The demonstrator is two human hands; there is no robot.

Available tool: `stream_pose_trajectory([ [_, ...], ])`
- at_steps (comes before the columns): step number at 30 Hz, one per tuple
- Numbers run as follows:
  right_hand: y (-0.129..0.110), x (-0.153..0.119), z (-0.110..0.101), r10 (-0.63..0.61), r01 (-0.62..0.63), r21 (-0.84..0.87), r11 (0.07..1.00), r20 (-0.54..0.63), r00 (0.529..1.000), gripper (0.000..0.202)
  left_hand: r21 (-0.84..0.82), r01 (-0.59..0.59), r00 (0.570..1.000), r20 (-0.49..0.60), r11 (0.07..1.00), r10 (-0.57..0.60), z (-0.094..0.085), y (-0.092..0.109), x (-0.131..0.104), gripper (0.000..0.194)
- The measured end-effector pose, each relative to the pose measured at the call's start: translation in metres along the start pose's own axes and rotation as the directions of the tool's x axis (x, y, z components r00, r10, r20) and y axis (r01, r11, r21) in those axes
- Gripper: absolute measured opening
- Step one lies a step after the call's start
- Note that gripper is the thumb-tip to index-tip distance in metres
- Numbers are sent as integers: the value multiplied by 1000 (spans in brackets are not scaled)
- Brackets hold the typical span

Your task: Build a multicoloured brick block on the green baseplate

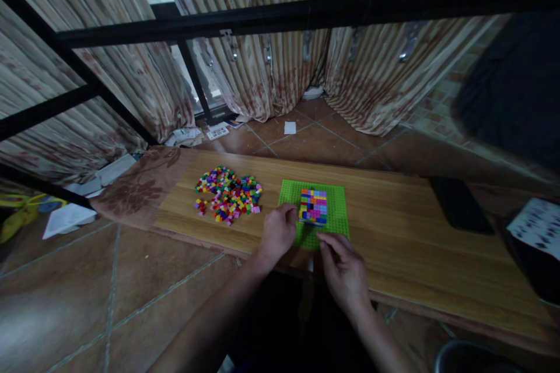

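A block of many-coloured toy bricks (313, 207) sits on a green studded baseplate (336, 201) on the wooden board. Beside the block's left side is my left hand (279, 232), its fingers curled together; whether they touch the block or pinch a brick is hidden. My right hand (345, 268) is over the baseplate's front edge, just below the block, with thumb and fingertips drawn together. Anything between those fingertips is too small to make out. To the left of my hands lies a loose pile of small coloured bricks (230, 193).
The long wooden board (394, 245) rests on a brown patterned cloth (140, 186). A black phone-like slab (459, 204) lies toward its right end, near a patterned white item (536, 226). Behind are a black metal frame (262, 23), striped curtains (271, 76) and papers on the tiled floor.
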State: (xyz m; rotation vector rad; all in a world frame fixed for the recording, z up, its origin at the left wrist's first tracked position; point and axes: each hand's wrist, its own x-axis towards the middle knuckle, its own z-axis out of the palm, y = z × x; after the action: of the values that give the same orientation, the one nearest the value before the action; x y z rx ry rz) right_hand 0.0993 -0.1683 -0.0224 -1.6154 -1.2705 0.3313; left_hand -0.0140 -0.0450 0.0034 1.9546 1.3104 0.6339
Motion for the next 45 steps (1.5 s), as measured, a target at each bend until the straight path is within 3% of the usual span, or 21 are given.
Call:
stream_pose_trajectory([
  [6,-1,16,12,-61,75,-225,972,68,996,37,-211,44,998,48,976,-35,5,-9,4,24],
  [16,0,23,21,-52,96,-465,880,108,993,42,-194,27,999,39,981,-20,5,-6,4,27],
  [22,3,20,22,-67,127,-521,844,133,989,41,-146,-2,1000,18,989,4,6,-3,5,28],
  [28,0,20,23,-109,146,-539,829,100,989,40,-198,22,999,29,980,-17,10,-9,5,29],
  [37,0,22,31,-137,193,-567,801,141,981,46,-237,8,1000,27,972,-2,8,-9,6,27],
  [45,-13,32,24,-136,255,-719,646,220,966,43,-240,0,1000,17,971,4,10,-8,5,26],
])
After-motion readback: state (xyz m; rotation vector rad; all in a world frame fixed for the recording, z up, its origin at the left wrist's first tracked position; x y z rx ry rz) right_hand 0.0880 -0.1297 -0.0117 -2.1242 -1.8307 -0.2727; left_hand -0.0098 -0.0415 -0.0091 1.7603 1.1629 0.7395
